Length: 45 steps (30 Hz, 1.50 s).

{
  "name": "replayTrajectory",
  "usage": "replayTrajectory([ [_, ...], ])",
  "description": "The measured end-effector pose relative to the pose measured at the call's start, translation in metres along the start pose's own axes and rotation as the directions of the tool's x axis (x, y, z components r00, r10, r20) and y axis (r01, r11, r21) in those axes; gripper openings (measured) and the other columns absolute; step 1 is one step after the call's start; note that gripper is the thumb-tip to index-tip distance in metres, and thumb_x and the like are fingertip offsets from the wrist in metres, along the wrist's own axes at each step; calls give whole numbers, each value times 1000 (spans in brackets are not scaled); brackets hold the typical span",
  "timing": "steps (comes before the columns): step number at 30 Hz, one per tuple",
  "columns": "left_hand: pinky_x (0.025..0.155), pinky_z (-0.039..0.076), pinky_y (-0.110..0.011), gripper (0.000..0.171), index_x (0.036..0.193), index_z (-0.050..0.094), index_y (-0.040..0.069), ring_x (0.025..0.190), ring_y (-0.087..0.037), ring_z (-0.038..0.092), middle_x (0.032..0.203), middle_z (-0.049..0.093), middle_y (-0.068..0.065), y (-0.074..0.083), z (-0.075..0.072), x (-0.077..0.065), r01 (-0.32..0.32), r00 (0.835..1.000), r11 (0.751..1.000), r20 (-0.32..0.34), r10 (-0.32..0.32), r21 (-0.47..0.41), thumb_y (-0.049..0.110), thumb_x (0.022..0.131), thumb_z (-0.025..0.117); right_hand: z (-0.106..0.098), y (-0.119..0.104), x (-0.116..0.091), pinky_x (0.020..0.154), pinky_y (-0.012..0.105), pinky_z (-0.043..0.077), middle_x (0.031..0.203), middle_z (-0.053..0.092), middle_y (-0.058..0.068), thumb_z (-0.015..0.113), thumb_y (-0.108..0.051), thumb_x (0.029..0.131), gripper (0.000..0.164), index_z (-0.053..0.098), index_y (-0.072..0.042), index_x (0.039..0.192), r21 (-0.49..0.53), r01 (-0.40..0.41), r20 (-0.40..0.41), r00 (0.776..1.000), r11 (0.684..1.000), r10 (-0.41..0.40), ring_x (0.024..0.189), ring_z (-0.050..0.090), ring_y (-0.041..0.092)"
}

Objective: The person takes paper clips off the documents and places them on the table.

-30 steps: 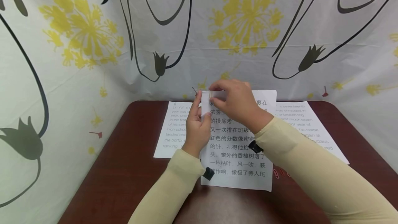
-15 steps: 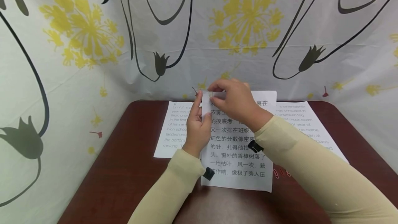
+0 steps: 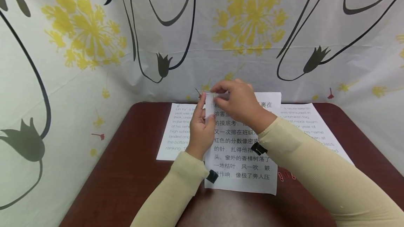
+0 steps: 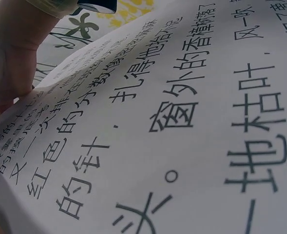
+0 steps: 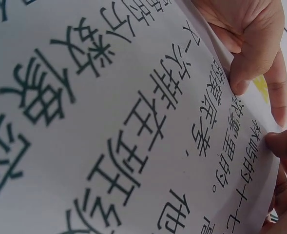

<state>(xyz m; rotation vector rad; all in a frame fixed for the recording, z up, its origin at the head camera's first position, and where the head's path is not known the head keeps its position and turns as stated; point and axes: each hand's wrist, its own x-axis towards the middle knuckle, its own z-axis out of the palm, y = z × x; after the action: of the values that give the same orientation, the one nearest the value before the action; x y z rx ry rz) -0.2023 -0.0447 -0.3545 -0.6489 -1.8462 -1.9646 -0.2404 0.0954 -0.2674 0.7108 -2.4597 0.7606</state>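
Observation:
Held up in front is a white sheet of paper (image 3: 241, 181) with large printed Chinese characters. My left hand (image 3: 201, 132) grips its left edge near the top, thumb on the printed face and the other fingers behind; the right wrist view shows this left thumb (image 5: 253, 66) on the sheet. At the upper left of the sheet, my right hand (image 3: 241, 102) pinches a small pale paper clip (image 3: 214, 96) between thumb and forefinger at the top edge. In the right wrist view the right thumb (image 5: 282, 142) lies on the sheet's edge.
Behind the held sheet, English-printed pages lie left (image 3: 172, 132) and right (image 3: 310, 125) on the dark red table (image 3: 126, 171). A clip (image 3: 178, 105) sits on the left page's top. Several reddish paper clips (image 3: 281, 176) lie beside the right forearm. A patterned curtain (image 3: 202, 38) surrounds the table.
Both hands stay in nearly the same place on the sheet. The right fingertips shift very slightly at the top edge, and the sheet barely moves.

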Motion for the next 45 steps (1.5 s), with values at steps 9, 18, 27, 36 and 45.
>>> replayTrajectory([
  [9, 49, 51, -40, 75, 153, 22, 38, 69, -39, 67, 103, 67, -20, 2, 2, -1, 6, 1000, 1000, -3, -6, -20, -6, 96, 42, -1, -1, 2, 82, 41, 34, 96, 69, -7, 70, -20, 87, 20, 71, -23, 107, 48, -6, -18, 1000, 999, 7, 90, 53, 14],
  [18, 53, 54, -42, 75, 153, 23, 38, 74, -35, 69, 102, 67, -19, 1, 2, -1, 7, 1000, 1000, -5, -7, -14, -7, 96, 43, -3, -1, 5, 86, 37, 45, 95, 66, -2, 62, -11, 90, 22, 67, -17, 111, 130, 9, -1, 1000, 991, -9, 93, 55, 21],
  [27, 55, 55, -43, 75, 153, 22, 39, 77, -33, 70, 107, 68, -16, 0, 2, -1, 6, 1000, 1000, 2, -6, -10, -6, 96, 43, -11, -3, 8, 69, 34, 46, 97, 63, 2, 57, -11, 95, 21, 63, -17, 114, 316, -78, 53, 996, 946, 65, 79, 52, 19],
  [36, 50, 53, -40, 75, 152, 20, 42, 75, -34, 70, 111, 68, -14, 1, 1, -1, 34, 999, 999, 26, -34, -12, -5, 98, 41, -26, 5, 10, 61, 30, 43, 92, 62, 11, 55, -13, 98, 22, 60, -15, 119, 407, -80, 59, 996, 910, 62, 70, 49, 21],
  [45, 43, 48, -31, 74, 152, 20, 42, 66, -38, 67, 109, 68, -14, 2, 0, 0, 40, 999, 999, 23, -40, -9, -4, 98, 41, -41, 13, 4, 56, 26, 42, 88, 62, 11, 59, -9, 95, 21, 62, -11, 116, 453, -107, 43, 994, 885, 99, 68, 50, 21],
])
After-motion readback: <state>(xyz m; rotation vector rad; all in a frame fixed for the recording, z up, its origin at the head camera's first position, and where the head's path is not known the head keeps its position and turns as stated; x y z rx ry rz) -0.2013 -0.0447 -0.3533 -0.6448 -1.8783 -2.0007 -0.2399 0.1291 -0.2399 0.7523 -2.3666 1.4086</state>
